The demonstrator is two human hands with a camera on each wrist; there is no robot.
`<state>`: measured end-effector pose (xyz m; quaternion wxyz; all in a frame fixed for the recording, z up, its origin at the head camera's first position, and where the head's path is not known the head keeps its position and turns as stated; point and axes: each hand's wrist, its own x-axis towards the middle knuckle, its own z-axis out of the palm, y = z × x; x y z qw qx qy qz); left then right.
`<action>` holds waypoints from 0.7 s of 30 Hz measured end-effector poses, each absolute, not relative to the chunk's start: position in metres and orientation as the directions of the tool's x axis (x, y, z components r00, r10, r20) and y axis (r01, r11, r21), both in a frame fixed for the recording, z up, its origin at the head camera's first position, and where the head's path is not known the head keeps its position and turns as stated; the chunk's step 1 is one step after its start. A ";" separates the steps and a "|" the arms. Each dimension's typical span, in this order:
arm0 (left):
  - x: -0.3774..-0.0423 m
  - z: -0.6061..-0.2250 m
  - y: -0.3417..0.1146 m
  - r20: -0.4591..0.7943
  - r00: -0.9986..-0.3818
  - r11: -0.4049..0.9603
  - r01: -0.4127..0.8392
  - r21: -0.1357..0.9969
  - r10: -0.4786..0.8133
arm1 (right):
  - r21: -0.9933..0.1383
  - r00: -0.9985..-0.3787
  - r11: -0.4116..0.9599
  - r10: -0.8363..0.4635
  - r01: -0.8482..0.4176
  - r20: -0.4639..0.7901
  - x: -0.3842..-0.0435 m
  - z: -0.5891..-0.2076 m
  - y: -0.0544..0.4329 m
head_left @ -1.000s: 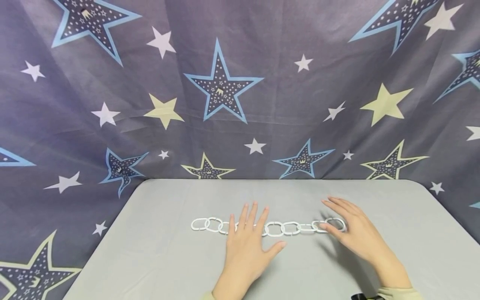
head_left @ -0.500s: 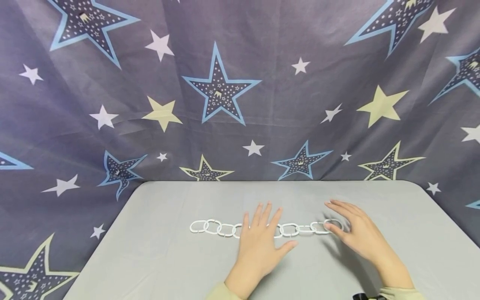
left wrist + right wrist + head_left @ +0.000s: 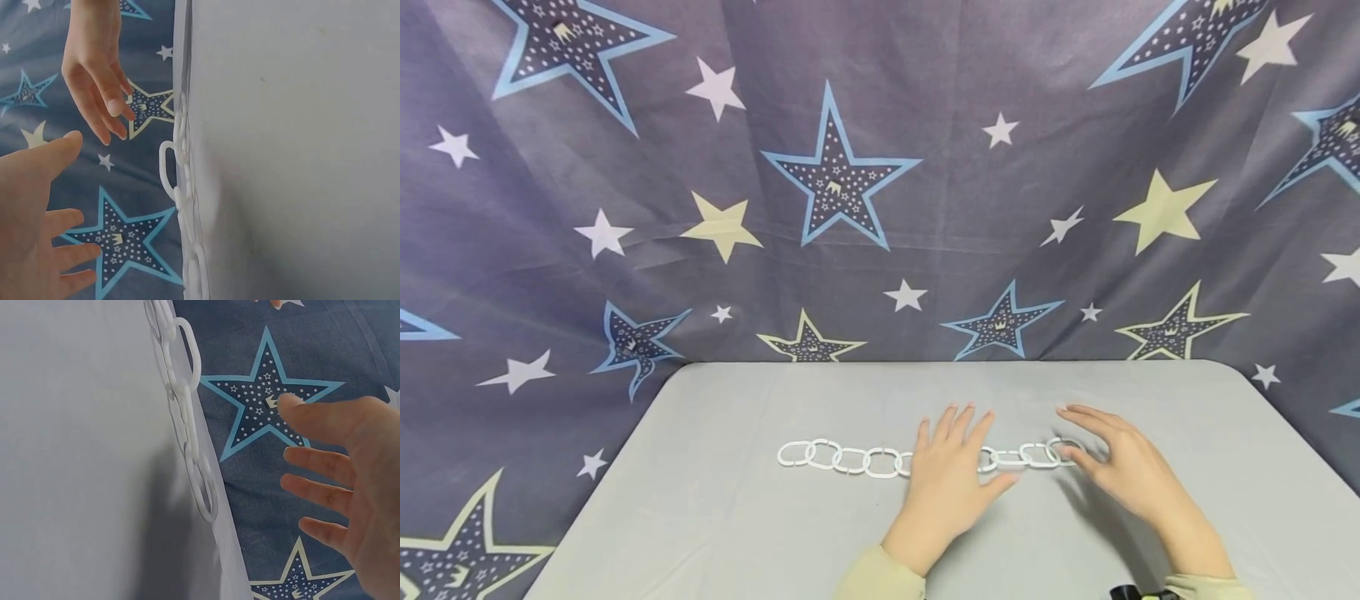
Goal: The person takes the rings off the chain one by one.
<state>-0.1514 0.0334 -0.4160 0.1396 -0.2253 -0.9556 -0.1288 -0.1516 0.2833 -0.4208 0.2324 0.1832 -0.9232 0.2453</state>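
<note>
A chain of white oval links (image 3: 882, 463) lies stretched from left to right across the table in the head view. My left hand (image 3: 951, 475) hovers over its middle with fingers spread, hiding a few links. At the chain's right end is my right hand (image 3: 1127, 467), its fingers spread and bent slightly, the thumb overlapping the last link. The left wrist view shows the left hand (image 3: 37, 231) apart from the chain (image 3: 182, 181), one link standing up from the row. In the right wrist view the right hand (image 3: 350, 481) is likewise apart from the chain (image 3: 190, 425).
The table (image 3: 737, 533) has a pale grey cover and rounded far corners. Right behind it hangs a dark curtain (image 3: 955, 208) printed with stars. A small black object (image 3: 1123, 592) shows at the right sleeve.
My left hand has moved right along the chain, uncovering links on its left. The right hand stays near the right end. The chain looks unmoved apart from a slight camera shift.
</note>
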 end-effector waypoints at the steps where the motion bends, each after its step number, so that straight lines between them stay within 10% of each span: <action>1: -0.152 -0.416 0.036 0.327 -0.858 0.865 0.468 0.180 0.396 | -0.365 -0.824 0.814 -0.223 -0.451 0.520 -0.152 -0.421 0.284; 21: -0.161 -0.423 0.065 0.333 -0.856 0.867 0.467 0.174 0.395 | -0.401 -0.845 0.813 -0.191 -0.422 0.500 -0.151 -0.425 0.289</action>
